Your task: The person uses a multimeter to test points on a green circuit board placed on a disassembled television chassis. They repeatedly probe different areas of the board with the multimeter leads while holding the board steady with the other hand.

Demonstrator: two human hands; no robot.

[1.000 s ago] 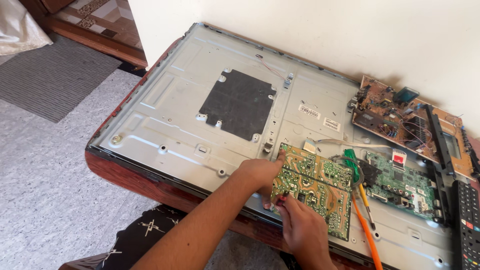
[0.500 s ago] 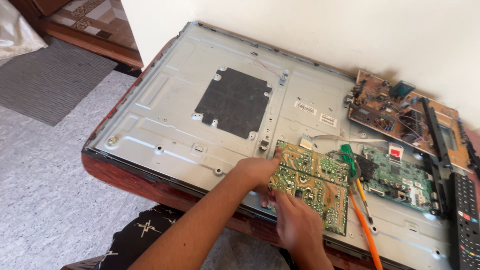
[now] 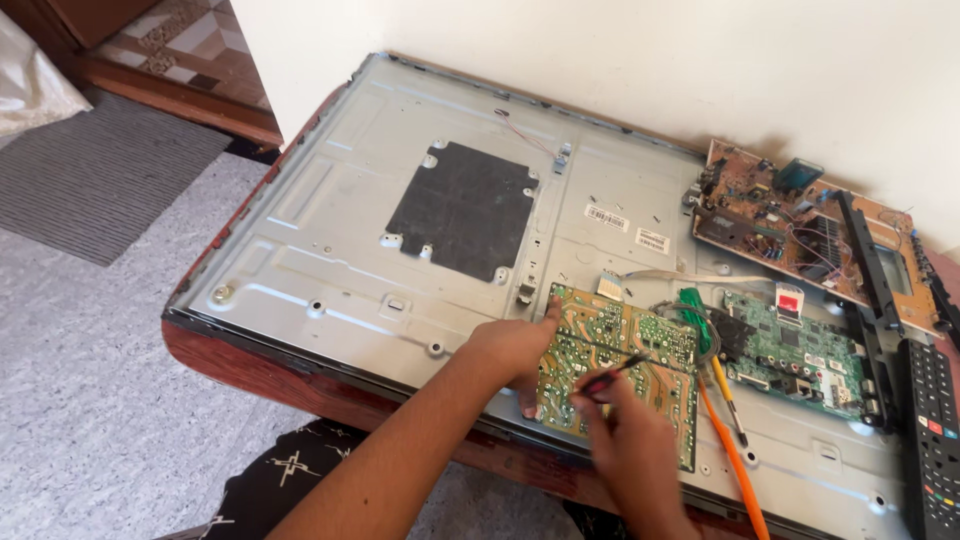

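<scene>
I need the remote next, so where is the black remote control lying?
In the head view the black remote control lies at the far right edge, on the metal back panel, just right of the green circuit board.

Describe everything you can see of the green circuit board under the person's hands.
The green circuit board is a flat rectangle lying solder side up on the grey metal back panel, near its front edge. Pale traces and many small solder points cover it. The left hand rests on its left edge, holding it down. The right hand covers its lower middle and holds a thin dark tool whose tip touches the board's surface.
</scene>
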